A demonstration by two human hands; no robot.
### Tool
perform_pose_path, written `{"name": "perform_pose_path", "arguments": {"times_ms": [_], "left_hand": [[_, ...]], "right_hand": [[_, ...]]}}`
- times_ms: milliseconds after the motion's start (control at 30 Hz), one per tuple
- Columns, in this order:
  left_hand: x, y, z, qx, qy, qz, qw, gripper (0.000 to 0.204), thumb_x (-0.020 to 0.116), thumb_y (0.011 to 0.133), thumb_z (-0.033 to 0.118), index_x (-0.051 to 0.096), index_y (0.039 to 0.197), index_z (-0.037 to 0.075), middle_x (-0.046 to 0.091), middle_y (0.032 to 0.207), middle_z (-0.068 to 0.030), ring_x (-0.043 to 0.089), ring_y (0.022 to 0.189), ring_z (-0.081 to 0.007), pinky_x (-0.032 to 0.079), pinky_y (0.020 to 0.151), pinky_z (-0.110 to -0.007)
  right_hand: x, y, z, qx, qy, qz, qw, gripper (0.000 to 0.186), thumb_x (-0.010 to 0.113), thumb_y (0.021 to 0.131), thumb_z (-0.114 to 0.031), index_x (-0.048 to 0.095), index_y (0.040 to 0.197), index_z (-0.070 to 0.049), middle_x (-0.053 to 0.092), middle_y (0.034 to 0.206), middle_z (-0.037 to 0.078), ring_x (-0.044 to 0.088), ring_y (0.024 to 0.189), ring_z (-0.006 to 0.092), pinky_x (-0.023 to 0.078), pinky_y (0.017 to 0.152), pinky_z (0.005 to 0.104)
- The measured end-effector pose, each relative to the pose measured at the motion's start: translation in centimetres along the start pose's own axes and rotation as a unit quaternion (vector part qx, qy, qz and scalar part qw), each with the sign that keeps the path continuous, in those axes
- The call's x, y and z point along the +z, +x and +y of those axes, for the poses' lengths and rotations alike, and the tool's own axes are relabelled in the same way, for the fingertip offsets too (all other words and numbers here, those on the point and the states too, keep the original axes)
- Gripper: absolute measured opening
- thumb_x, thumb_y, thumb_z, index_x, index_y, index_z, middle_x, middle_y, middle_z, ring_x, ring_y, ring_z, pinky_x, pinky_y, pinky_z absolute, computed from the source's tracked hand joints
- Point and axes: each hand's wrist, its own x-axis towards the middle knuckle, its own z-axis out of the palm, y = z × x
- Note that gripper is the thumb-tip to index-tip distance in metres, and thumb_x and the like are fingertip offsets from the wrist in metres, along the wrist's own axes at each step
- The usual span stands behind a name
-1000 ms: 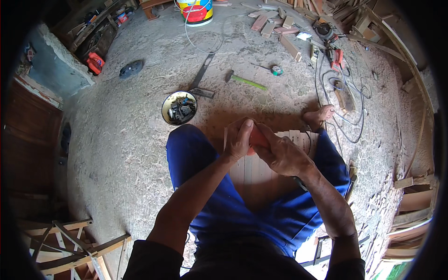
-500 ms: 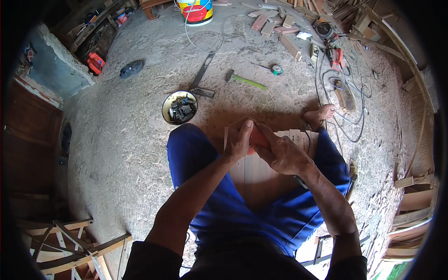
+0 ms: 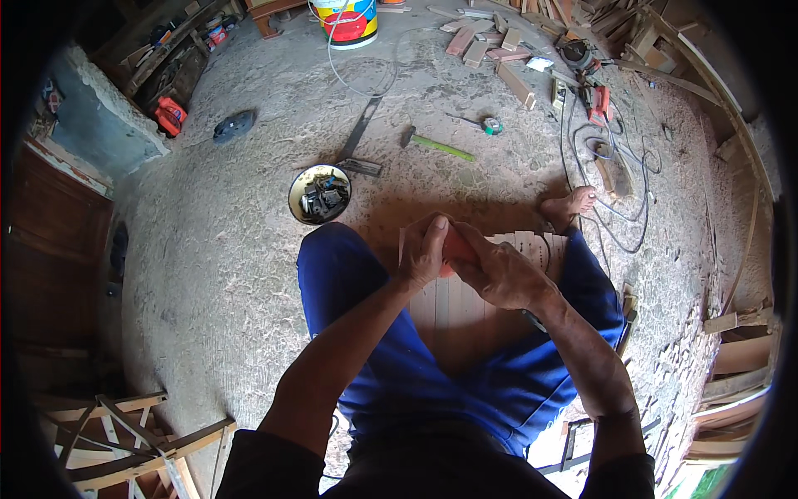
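My left hand and my right hand are closed on a red power tool, which they largely cover. The tool sits over a panel of pale wooden strips between my bent legs in blue trousers. A dark cord runs by my right hand. Dark marks show on the strip ends at the right. The tool's underside is hidden.
Around me lie a bowl of metal parts, metal square, hammer, tape measure, red tool, cables, wood offcuts and a paint bucket. Wooden frames stand at lower left.
Both hands, still on the red tool, have shifted very slightly. Nothing else has visibly moved.
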Motion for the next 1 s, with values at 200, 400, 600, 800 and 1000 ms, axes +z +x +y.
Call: {"name": "perform_pose_path", "arguments": {"times_ms": [200, 400, 600, 800, 1000], "left_hand": [[-0.1, -0.1, 0.0, -0.009, 0.005, -0.005, 1.000, 0.042, 0.046, 0.101, 0.035, 0.068, 0.093, 0.000, 0.063, 0.073, -0.0043, 0.058, 0.069, -0.0117, 0.048, 0.063, -0.031], [-0.1, 0.1, -0.6, 0.022, 0.018, 0.004, 1.000, 0.041, 0.046, 0.101, 0.035, 0.068, 0.092, 0.000, 0.061, 0.072, -0.0047, 0.056, 0.068, -0.0120, 0.047, 0.064, -0.031], [-0.1, 0.1, -0.5, 0.010, 0.018, 0.002, 1.000, 0.040, 0.045, 0.100, 0.033, 0.067, 0.092, 0.000, 0.059, 0.071, -0.0040, 0.055, 0.068, -0.0125, 0.046, 0.064, -0.031], [-0.1, 0.1, -0.8, 0.020, 0.025, 0.003, 0.999, 0.040, 0.045, 0.099, 0.033, 0.067, 0.092, 0.000, 0.058, 0.070, -0.0039, 0.055, 0.067, -0.0126, 0.046, 0.064, -0.032], [-0.1, 0.1, -1.1, 0.025, 0.031, 0.003, 0.999, 0.043, 0.045, 0.100, 0.036, 0.067, 0.094, -0.001, 0.059, 0.071, -0.0039, 0.056, 0.068, -0.0125, 0.046, 0.065, -0.031]], "right_hand": [[-0.1, 0.0, 0.1, -0.028, 0.010, 0.003, 1.000, 0.062, 0.059, 0.098, -0.026, 0.029, 0.149, -0.008, 0.071, 0.096, 0.028, 0.068, 0.089, 0.0482, 0.054, 0.083, 0.0554], [-0.6, 0.0, -0.4, -0.013, 0.009, -0.015, 1.000, 0.064, 0.061, 0.098, -0.026, 0.030, 0.152, -0.010, 0.072, 0.105, 0.024, 0.069, 0.097, 0.0433, 0.054, 0.086, 0.0515], [-0.5, 0.1, -0.3, -0.015, 0.011, -0.013, 1.000, 0.063, 0.060, 0.098, -0.025, 0.031, 0.152, -0.010, 0.072, 0.105, 0.024, 0.069, 0.096, 0.0441, 0.055, 0.084, 0.0517], [-0.4, 0.1, -0.2, -0.028, 0.021, -0.008, 0.999, 0.063, 0.062, 0.097, -0.023, 0.031, 0.149, -0.009, 0.071, 0.102, 0.026, 0.069, 0.094, 0.0456, 0.055, 0.084, 0.0527], [-0.4, 0.2, 0.0, -0.018, 0.012, -0.014, 1.000, 0.066, 0.062, 0.096, -0.023, 0.029, 0.152, -0.010, 0.071, 0.103, 0.026, 0.069, 0.094, 0.0454, 0.055, 0.085, 0.0521]]}}
